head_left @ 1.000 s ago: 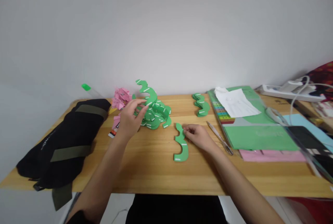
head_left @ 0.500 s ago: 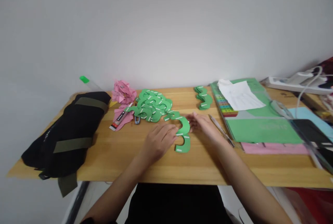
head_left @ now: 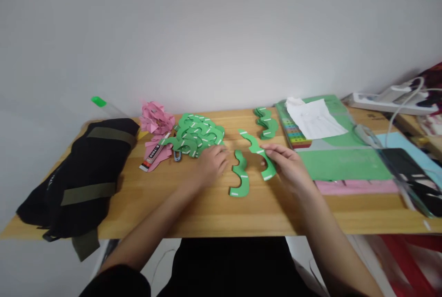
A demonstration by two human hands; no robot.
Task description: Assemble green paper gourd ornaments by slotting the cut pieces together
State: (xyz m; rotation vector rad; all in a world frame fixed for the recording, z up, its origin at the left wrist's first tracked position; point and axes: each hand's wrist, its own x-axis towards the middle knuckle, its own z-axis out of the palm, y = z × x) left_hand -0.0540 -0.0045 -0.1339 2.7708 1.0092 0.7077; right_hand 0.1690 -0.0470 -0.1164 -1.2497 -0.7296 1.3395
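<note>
Between the thumb and fingers of my right hand (head_left: 285, 161) is a wavy green paper strip (head_left: 254, 147) with white bars, raised and tilted above the table. My left hand (head_left: 213, 163) is at the right edge of a heap of green wavy paper strips (head_left: 196, 131); its fingers are bent and loosely apart, and nothing shows in them. Between the two hands a separate green wavy piece (head_left: 244, 184) lies flat on the wood. Farther back, a small stack of green wavy strips (head_left: 267, 126) rests behind my right hand.
Left of the heap lie crumpled pink paper (head_left: 157, 117), a glue tube (head_left: 151, 156) and a small grey clip (head_left: 177, 155). A black bag (head_left: 86, 177) covers the table's left end. To the right are a green folder (head_left: 345, 165), white paper (head_left: 316, 119) and a power strip (head_left: 376, 102).
My right hand has moved right and lifted a green strip off the piece beneath it. My left hand has let go of the strip and shifted toward the heap. The view has turned slightly.
</note>
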